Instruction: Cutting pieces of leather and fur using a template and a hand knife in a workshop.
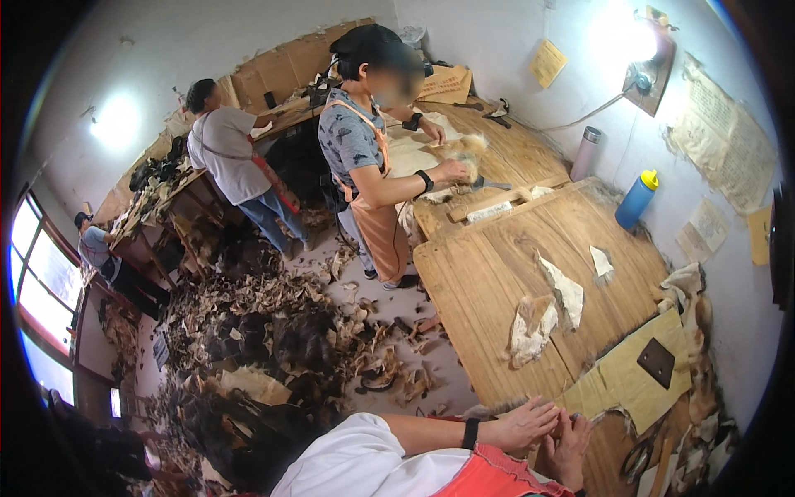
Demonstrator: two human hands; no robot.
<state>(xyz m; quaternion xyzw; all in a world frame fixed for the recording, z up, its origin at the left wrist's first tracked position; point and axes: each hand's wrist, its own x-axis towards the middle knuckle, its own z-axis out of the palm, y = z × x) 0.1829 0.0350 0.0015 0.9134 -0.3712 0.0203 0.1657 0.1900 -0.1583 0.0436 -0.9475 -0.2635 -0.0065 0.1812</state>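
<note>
My left hand point(523, 424), with a black band at the wrist, reaches in over the near edge of the wooden work board. Close against it is my right hand point(568, 451), fingers curled up toward the left fingertips. Both hands look closed; anything between them is hidden. Just beyond the fingers lies a yellowish sheet point(617, 381) with a dark brown flat plate point(656, 362) on it. Two pale hide pieces point(534, 330) point(566, 291) rest farther up the board, and a smaller hide scrap point(602, 262) lies beyond them. Dark-handled scissors point(638, 460) are right of my right hand.
Hide and fur scraps point(700, 331) line the wall side. A blue bottle point(636, 200) and a pinkish flask point(586, 154) stand farther back. Across the table a person point(373, 149) handles a furry hide point(464, 153). Scrap heaps point(265, 331) cover the floor at left.
</note>
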